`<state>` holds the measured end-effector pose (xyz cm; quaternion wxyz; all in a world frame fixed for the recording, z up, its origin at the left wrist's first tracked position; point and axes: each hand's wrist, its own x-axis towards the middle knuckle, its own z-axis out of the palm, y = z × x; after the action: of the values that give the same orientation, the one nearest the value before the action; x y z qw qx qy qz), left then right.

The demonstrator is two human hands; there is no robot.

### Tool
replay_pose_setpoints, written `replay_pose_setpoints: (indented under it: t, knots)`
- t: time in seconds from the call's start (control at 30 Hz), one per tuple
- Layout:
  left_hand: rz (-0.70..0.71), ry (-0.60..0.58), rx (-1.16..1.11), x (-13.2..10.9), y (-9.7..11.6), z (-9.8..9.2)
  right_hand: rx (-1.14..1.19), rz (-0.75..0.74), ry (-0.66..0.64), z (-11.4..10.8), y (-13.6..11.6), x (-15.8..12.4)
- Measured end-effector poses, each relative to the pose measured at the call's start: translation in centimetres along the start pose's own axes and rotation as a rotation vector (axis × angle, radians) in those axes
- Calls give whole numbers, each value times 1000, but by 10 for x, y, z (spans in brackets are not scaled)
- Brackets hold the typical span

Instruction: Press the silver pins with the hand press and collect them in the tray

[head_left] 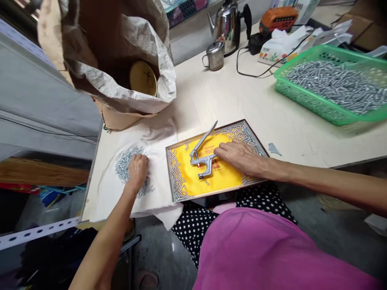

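My left hand [137, 169] rests on a heap of small metal pins [123, 163] spread over a white cloth [105, 193], fingers curled down into the pins. My right hand [238, 155] lies flat in a shallow tray [175, 193] lined with yellow, its fingertips touching the grey metal hand press pliers [203, 157] that lie there. More small metal pins [177, 177] line the tray's edges. What the left fingers hold, if anything, is hidden.
A green basket [305, 98] full of metal pins stands at the right. A crumpled paper sack [136, 60] with a yellow lid inside sits at the back left. A steel kettle [226, 24], a steel mug [215, 55] and a black cable [256, 74] lie further back.
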<state>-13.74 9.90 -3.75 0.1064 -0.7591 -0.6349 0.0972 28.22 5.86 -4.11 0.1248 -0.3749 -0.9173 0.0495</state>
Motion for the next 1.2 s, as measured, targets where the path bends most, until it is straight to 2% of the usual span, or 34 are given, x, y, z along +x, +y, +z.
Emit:
replay_pose_setpoints:
  t: [0.17,0.27,0.33,0.4,0.47,0.57,0.63,0.73,0.9,1.2]
  knots:
    - [-64,96,-175,-1,7,-12,-78,-7,30,-19,13,-11]
    - [-232,162,-442,-7,24,-29,-119,-50,16,-19,18,-23]
    - [-354,168,-698,-13,43,-44,-124,-74,12,-12,12,-26]
    - [-418,141,-1001,-21,67,-60,-107,-93,15,-3,1,-23]
    - [-441,61,-1268,-31,91,-74,-90,-98,28,4,-12,-15]
    - [-493,-109,-1479,-48,124,-88,-66,-60,59,6,-23,-5]
    - [-530,-225,-1550,-59,141,-89,-21,-20,64,6,-22,-6]
    - [-570,-346,-1591,-69,159,-80,48,13,35,10,-17,-16]
    - [-596,-362,-1569,-68,175,-65,25,30,37,26,-15,-27]
    - [-558,-438,-1472,-59,188,-70,-68,32,37,28,-16,-24]
